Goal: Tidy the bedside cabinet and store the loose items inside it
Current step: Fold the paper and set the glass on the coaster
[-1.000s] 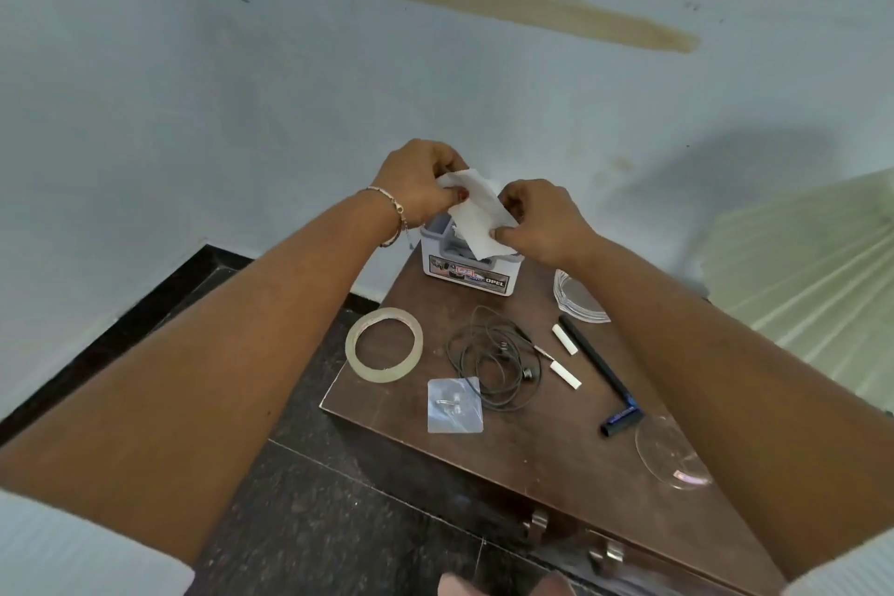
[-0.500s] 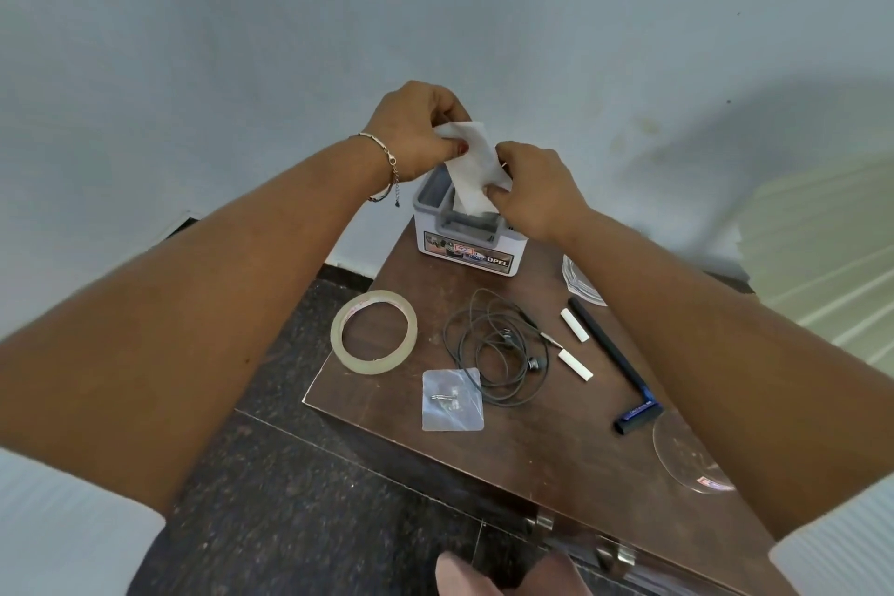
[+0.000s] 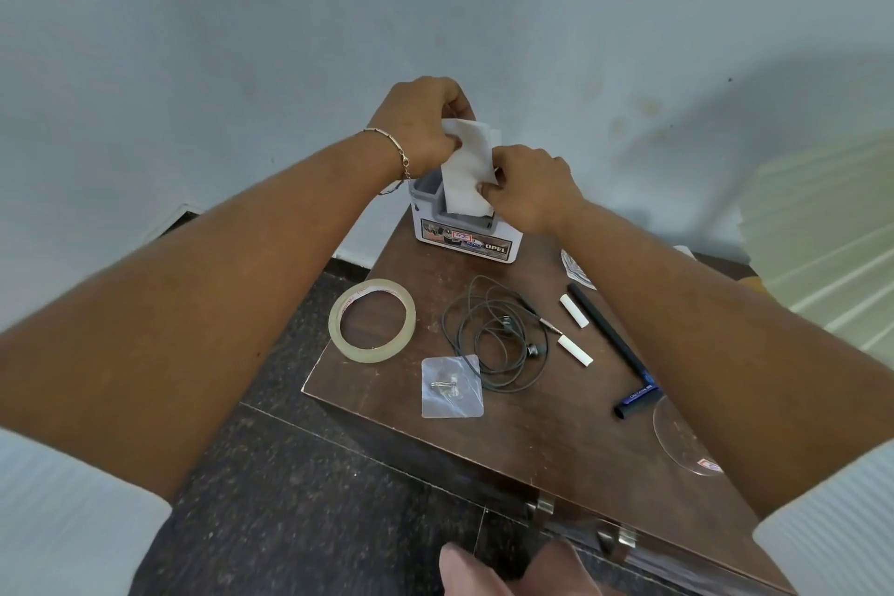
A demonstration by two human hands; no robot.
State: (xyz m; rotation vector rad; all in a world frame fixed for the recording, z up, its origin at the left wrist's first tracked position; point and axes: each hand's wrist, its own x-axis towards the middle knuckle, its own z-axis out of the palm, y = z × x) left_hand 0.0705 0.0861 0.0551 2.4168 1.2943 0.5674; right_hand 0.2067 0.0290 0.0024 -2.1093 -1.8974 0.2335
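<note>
Brown wood top: bedside cabinet (image 3: 532,440) fills the lower middle and right of the head view, with metal handles on its front edge near the bottom.
Left hand (image 3: 418,126): upper middle of the frame, fingers curled closed on the top edge of a white paper (image 3: 467,169); a thin bracelet sits on the wrist.
Right hand (image 3: 529,189): just right of centre, thumb and fingers pinched closed on the lower right edge of the same paper.
Paper: held between both hands directly above the white box (image 3: 464,232), its lower end looks like it dips into the box's grey opening, can't tell if it touches.
White box: back left corner of the cabinet top, label on the front reads OPEL.
Tape roll (image 3: 371,320): clear ring lying flat at the left edge of the top, hanging slightly over it.
Earphones (image 3: 498,336): tangled grey cable in the middle of the top, just right of the tape.
Small plastic packet (image 3: 452,386): lying flat near the front edge, touching the cable loop, some small metal bits inside.
Two white sticks (image 3: 574,311): right of the earphones, apart from each other.
Razor (image 3: 612,351): black handle, blue head, diagonal, right of the sticks.
Clear round lid (image 3: 677,440): right side, partly hidden under the right forearm.
</note>
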